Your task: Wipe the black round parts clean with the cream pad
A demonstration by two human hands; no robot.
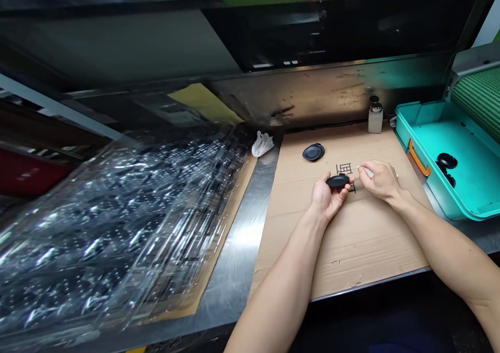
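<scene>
My left hand [327, 194] grips a black oval plastic part [338, 180], its thumb and fingers at the part's edges, above a cardboard sheet [304, 228]. Just to the right, my right hand [379, 180] is closed on a small white cloth or wipe [367, 172], partly hidden by the fingers. A small gap separates the wipe from the black part. Farther back on the cardboard lies another black round part [313, 152], seemingly two pieces overlapping. Printed dark characters show on the cardboard beneath my hands.
A bottle [375, 120] with a metal-looking top stands at the cardboard's back edge. To the right, a teal bin [480, 176] holds several black parts, beside a green mesh conveyor belt [480, 98]. Stacked clear plastic trays [128, 212] fill the left. A crumpled white cloth [262, 143] lies behind.
</scene>
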